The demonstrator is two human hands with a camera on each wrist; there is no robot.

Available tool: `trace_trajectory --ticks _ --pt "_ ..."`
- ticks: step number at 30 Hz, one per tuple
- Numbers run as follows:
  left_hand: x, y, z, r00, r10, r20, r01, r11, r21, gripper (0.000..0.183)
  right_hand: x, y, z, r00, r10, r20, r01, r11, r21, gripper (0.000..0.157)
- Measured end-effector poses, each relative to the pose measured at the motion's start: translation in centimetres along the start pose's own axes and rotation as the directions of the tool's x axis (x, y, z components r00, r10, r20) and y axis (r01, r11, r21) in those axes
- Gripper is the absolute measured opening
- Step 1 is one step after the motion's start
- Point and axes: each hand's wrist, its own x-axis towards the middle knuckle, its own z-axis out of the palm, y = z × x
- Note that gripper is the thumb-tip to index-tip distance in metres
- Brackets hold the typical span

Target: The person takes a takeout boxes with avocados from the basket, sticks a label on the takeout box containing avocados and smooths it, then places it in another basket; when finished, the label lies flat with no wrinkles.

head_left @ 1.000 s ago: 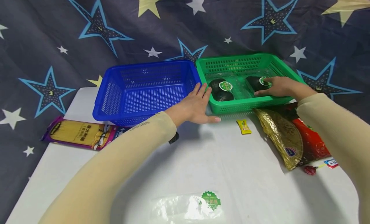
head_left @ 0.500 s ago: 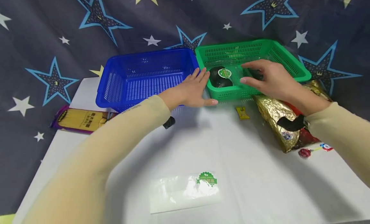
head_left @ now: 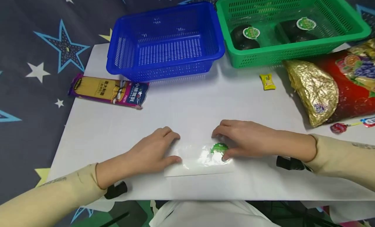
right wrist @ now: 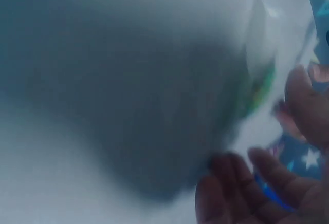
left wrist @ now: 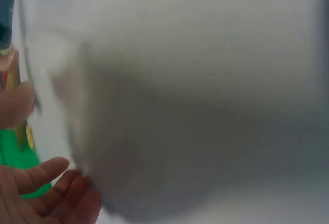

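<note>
A flat, shiny clear plastic packet (head_left: 193, 160) with a green label (head_left: 218, 148) lies on the white table near its front edge. My left hand (head_left: 153, 150) is at the packet's left end, fingers loosely bent and thumb apart from them. At the other end is my right hand (head_left: 246, 139), its thumb by the label and its fingers near the far edge. In the left wrist view the fingers (left wrist: 77, 198) are bent with a gap to the thumb. The right wrist view shows the label blurred beside the right fingers (right wrist: 226, 188). Neither hand plainly grips the packet.
A blue basket (head_left: 167, 66) and a green basket (head_left: 272, 54) stand at the back; the green one holds dark items in clear packs. A pasta packet (head_left: 108, 90) lies left. On the right are a yellow candy (head_left: 267, 82), a red-gold bag (head_left: 337, 87) and a lollipop (head_left: 339, 128).
My right hand has left the green basket and my left hand the space beside the blue basket. Both have come down to the clear packet. The head view has tilted downward.
</note>
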Motion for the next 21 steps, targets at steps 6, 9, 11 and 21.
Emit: trace_trajectory --ticks 6,9,11,21 --pt "-0.1 0.6 1.2 0.999 -0.001 0.054 0.007 0.994 -0.112 0.063 0.6 -0.9 1.3 0.998 0.042 0.053 -0.041 0.999 -0.022 0.060" --pt "0.4 0.5 1.2 0.994 -0.016 0.108 0.034 0.984 -0.173 0.052 0.6 -0.9 1.5 0.996 0.075 0.057 -0.078 0.995 0.058 0.053" --pt "0.6 0.4 1.1 0.990 -0.032 0.135 0.062 0.973 -0.224 0.039 0.5 -0.8 1.4 0.994 0.084 0.063 -0.091 0.988 0.125 0.045" --pt "4.0 -1.3 -0.5 0.989 -0.137 0.049 0.145 0.964 -0.223 0.029 2.3 1.7 -1.3 0.984 0.175 0.021 -0.175 0.952 0.253 0.016"
